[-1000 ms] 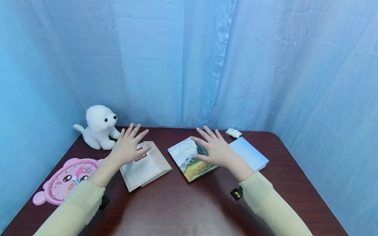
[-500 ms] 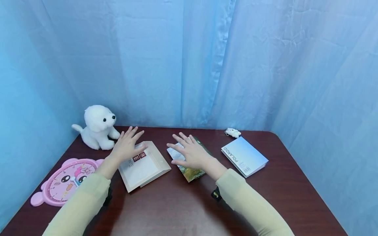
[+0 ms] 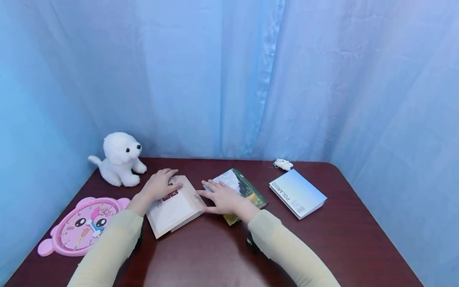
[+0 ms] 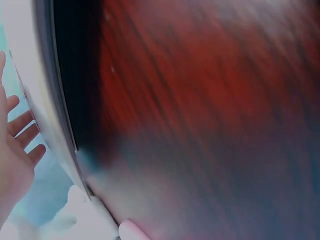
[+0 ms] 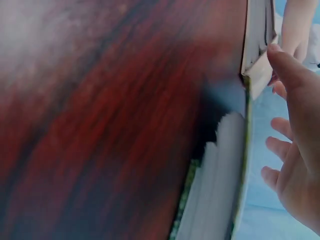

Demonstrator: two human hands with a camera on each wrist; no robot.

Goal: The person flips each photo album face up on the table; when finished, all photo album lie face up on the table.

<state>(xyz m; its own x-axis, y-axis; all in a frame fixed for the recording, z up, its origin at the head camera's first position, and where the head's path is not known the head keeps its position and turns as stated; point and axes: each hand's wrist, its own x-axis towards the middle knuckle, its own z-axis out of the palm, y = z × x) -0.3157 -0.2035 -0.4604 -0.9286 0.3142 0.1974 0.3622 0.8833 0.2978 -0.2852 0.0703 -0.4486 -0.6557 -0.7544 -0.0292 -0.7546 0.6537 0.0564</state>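
hands flank beige book; left on top, right at edge.

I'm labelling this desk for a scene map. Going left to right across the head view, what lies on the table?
Pink clock → white plush dog → beige book → landscape-cover book → Polaroid book.

My right hand now sits farther left, off the painted book toward the beige book; my left hand lies lower on it.
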